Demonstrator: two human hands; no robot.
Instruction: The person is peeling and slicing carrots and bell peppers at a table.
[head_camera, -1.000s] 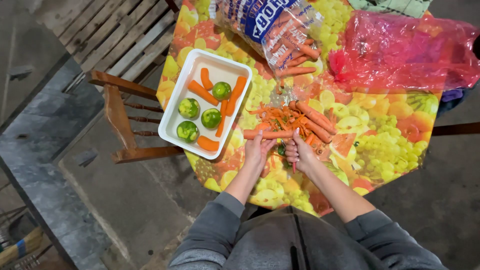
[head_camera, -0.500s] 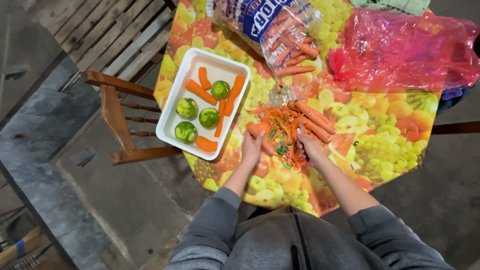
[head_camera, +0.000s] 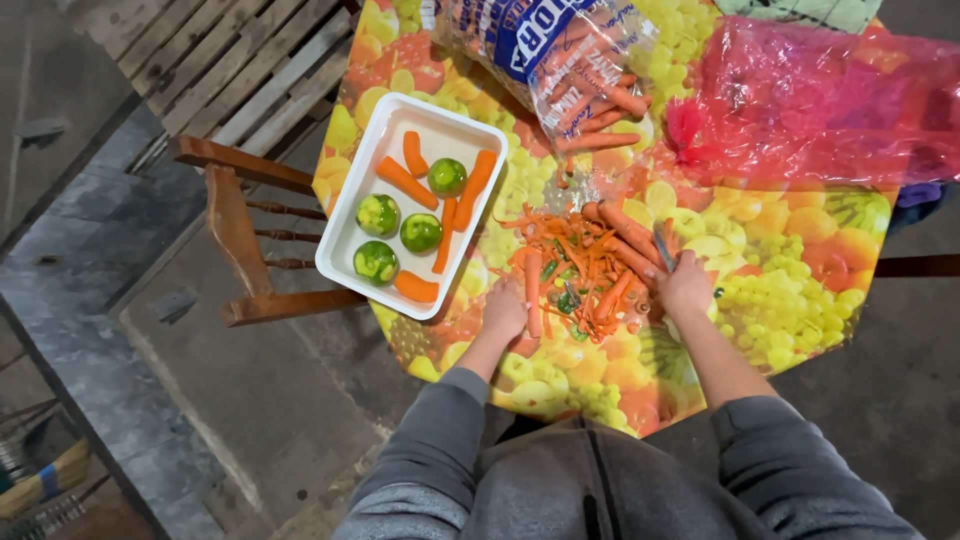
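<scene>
My left hand (head_camera: 503, 312) is closed on a carrot (head_camera: 533, 283) that stands lengthwise at the left edge of a heap of orange and green peelings (head_camera: 580, 268). To the right of the heap, my right hand (head_camera: 686, 288) grips a grey peeler (head_camera: 663, 246) whose blade points away from me. Several whole carrots (head_camera: 628, 230) lie between the heap and the peeler. Left of my hands a white tray (head_camera: 345, 225) holds peeled carrot pieces (head_camera: 406, 182) and round green vegetables (head_camera: 421, 232).
The table carries a fruit-print cloth (head_camera: 790, 290). A clear bag of carrots (head_camera: 560, 60) lies at the far edge, and a pink plastic bag (head_camera: 800, 100) sits at the far right. A wooden chair (head_camera: 235, 225) stands left of the table.
My hands have moved apart from the near side of the heap. The left hand now grips a carrot, and the right hand sits further right with the peeler.
</scene>
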